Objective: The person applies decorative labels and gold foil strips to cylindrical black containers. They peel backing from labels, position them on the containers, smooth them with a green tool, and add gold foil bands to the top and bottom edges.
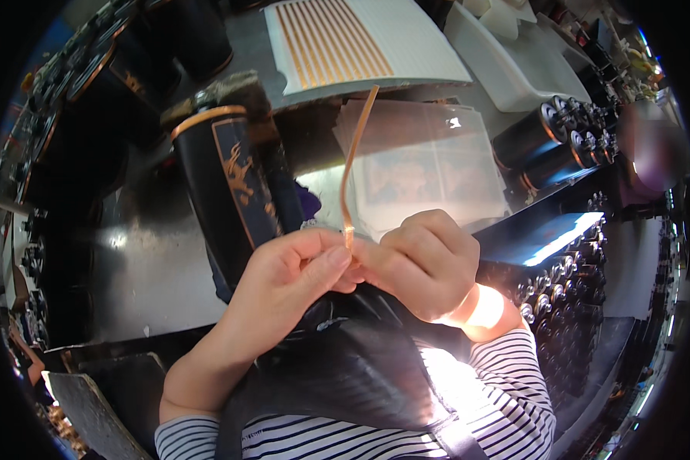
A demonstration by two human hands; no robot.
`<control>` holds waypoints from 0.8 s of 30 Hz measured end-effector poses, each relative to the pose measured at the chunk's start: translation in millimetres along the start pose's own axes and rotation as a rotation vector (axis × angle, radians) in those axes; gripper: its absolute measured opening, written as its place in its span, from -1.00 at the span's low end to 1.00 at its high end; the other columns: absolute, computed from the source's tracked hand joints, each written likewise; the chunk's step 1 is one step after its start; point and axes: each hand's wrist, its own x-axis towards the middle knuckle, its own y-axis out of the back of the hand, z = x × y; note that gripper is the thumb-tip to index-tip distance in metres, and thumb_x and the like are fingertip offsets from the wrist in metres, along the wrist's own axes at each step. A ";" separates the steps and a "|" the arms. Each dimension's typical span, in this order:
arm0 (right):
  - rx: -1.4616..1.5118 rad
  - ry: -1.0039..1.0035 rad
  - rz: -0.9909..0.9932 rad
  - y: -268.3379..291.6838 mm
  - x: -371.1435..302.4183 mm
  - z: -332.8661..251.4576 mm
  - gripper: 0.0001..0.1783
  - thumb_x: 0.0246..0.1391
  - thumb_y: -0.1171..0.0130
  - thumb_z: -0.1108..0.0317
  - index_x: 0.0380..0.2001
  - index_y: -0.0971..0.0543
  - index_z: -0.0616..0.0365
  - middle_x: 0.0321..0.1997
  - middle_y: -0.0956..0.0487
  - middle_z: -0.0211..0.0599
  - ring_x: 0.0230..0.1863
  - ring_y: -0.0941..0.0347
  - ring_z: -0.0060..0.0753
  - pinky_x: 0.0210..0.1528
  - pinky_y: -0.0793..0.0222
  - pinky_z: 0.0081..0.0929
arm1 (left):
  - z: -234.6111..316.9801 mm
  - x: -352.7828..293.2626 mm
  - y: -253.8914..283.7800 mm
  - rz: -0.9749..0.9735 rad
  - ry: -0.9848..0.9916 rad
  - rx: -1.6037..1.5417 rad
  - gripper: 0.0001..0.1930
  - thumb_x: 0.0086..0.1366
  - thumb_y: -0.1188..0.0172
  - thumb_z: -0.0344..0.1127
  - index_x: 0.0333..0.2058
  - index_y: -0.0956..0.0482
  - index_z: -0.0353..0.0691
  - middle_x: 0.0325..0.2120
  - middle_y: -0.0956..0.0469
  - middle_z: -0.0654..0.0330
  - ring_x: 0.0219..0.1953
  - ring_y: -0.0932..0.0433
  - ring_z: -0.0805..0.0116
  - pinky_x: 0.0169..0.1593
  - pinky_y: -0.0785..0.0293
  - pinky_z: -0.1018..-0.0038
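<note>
A thin gold strip (350, 169) stands up between my hands, its free upper end bending slightly to the right. My left hand (287, 272) is closed, with thumb and forefinger pinching the strip near its lower end. Close against it, my right hand (429, 264) is also closed, its fingertips meeting the same end of the strip. The very tip is hidden by the fingers. Just beyond my left hand lies a black cylinder (207, 180) with a gold rim band and a gold figure in a framed panel, propped on a dark support.
At the back, a white sheet (422, 50) carries several parallel gold strips. Below it lies a stack of translucent films (429, 153). A white plastic tray (491, 61) stands at back right. Black cylinders (544, 146) with metal ends crowd the right; more dark canisters (180, 38) stand at left.
</note>
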 end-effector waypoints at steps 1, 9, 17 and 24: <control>-0.003 0.033 -0.003 -1.2 -2.5 -6.0 -0.64 -0.41 -0.38 0.29 -0.38 -0.65 0.11 -0.56 -0.42 -0.51 -0.56 -0.30 -0.46 -0.55 -0.28 -0.58 | -3.3 -3.2 0.9 0.017 -0.016 -0.050 -0.69 0.42 0.02 -0.29 -0.08 -0.48 -0.47 -0.26 -0.56 0.15 -0.21 -0.50 0.51 -0.10 -0.46 0.56; 0.507 -0.181 -0.292 8.3 26.7 -23.2 -0.67 0.05 -0.22 0.20 -0.12 -0.60 0.08 -0.42 -0.57 -0.42 -0.45 -0.42 -0.46 -0.39 -0.37 -0.57 | -4.5 -50.8 11.8 0.050 -0.094 0.431 -0.86 0.34 -0.08 -0.41 -0.27 -0.53 -0.39 -0.40 -0.57 0.17 -0.37 -0.55 0.48 -0.26 -0.48 0.59; 1.024 -0.705 -0.789 -3.8 41.1 -25.4 -0.74 -0.05 -0.33 0.38 -0.26 -0.63 0.26 -0.46 -0.54 -0.41 -0.44 -0.39 -0.65 -0.38 -0.29 -0.69 | -0.3 -75.8 31.7 0.092 0.030 0.280 -0.76 0.39 0.01 -0.37 -0.23 -0.60 -0.41 -0.43 -0.57 0.20 -0.47 -0.49 0.55 -0.39 -0.42 0.67; 0.821 -0.621 -0.622 -7.6 36.0 -40.9 -0.88 -0.11 -0.38 0.43 -0.46 -0.62 0.16 -0.52 -0.52 -0.46 -0.46 -0.33 -0.60 -0.43 -0.25 -0.63 | -21.4 -88.3 44.2 0.279 -0.125 0.413 -0.81 0.34 -0.08 -0.38 -0.31 -0.59 -0.40 -0.41 -0.57 0.18 -0.44 -0.48 0.55 -0.34 -0.38 0.68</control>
